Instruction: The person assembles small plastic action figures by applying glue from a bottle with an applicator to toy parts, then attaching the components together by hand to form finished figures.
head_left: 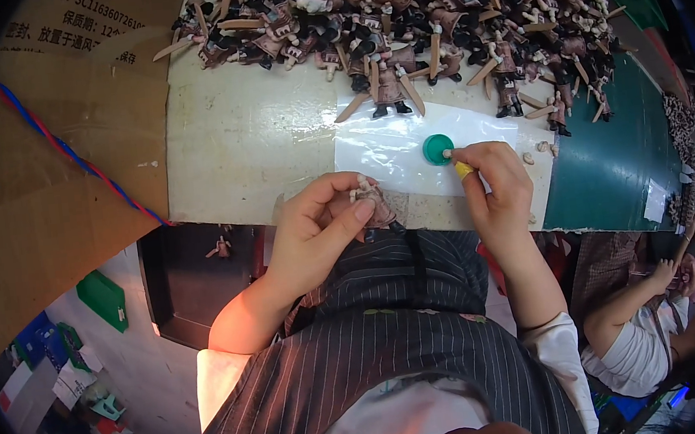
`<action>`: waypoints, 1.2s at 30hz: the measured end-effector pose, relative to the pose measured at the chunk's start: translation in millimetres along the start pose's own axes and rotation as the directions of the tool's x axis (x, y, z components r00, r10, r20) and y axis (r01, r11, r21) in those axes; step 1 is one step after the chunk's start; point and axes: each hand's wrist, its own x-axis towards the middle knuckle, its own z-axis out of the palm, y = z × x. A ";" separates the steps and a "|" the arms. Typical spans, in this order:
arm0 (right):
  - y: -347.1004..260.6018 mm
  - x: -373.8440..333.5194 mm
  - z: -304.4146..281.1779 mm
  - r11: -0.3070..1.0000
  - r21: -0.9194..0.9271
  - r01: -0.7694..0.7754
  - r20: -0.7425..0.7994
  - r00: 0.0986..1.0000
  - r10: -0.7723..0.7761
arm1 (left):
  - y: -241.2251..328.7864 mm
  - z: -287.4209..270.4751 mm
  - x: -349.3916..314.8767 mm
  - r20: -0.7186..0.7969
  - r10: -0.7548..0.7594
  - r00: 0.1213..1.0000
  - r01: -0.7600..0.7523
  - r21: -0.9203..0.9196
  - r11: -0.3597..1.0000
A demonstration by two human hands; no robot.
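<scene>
Printed text (pixel 93 25): slanting dark lines, Chinese characters plus a letter-and-number code | Bearer: brown cardboard box (pixel 65 191), upper left | Legibility: partial, upper line cropped | White paper slip (pixel 655 200), right, on green tabletop (pixel 597 178): any markings too small to read

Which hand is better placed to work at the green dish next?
Probably the right hand: it pinches a small pale piece at the green dish, while the left hand holds a figurine.

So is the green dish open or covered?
The green dish is open: its inside shows, no lid over it. The right hand holds a small pale piece at its edge.
</scene>
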 end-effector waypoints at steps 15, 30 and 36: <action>-34.3 -17.7 -20.8 0.759 0.631 -0.158 0.039 0.984 0.173 | -5.3 27.9 0.3 0.101 0.208 0.973 -0.196 -0.115 0.974; -34.7 -35.5 -12.5 0.777 0.611 -0.152 0.116 0.988 0.102 | 3.4 35.2 -1.2 0.175 0.347 0.921 -0.389 0.404 0.828; -40.9 -30.3 -21.3 0.938 0.343 0.051 0.085 0.993 -0.085 | 0.8 38.0 -0.4 0.258 0.489 0.833 -0.539 0.577 0.613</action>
